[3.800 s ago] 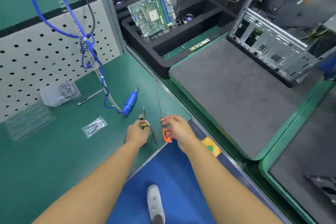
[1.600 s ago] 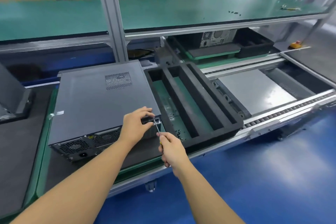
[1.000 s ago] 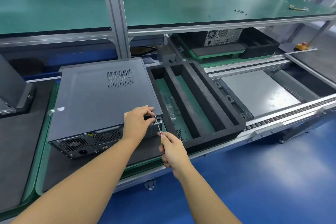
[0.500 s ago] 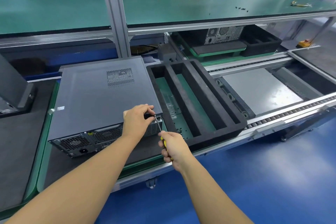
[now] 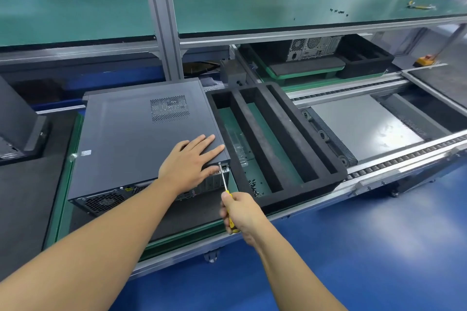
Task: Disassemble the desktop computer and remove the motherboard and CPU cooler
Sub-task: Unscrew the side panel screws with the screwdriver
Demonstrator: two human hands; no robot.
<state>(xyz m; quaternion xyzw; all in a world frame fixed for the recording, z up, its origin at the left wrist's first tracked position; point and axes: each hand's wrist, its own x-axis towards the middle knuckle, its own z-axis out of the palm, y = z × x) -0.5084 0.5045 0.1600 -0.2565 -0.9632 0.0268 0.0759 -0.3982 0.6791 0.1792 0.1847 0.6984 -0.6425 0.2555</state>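
Both bare forearms reach forward from the lower edge. The left hand (image 5: 188, 163) lies palm down, fingers straight and slightly spread, flat on the computer case (image 5: 131, 139). The right hand (image 5: 240, 212) sits lower and nearer, fingers curled round a screwdriver (image 5: 223, 179).

Two computers show rear panels: the near computer (image 5: 141, 139) and the rear computer (image 5: 313, 48). Two foam trays: the near tray (image 5: 252, 134) and the rear tray (image 5: 364, 60). One screwdriver (image 5: 224, 180). Two hands: left hand (image 5: 188, 161), right hand (image 5: 242, 212).

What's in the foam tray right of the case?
Small screws and a clear plastic piece lie in the left slot of the tray. The right slot's floor is hidden by its wall.
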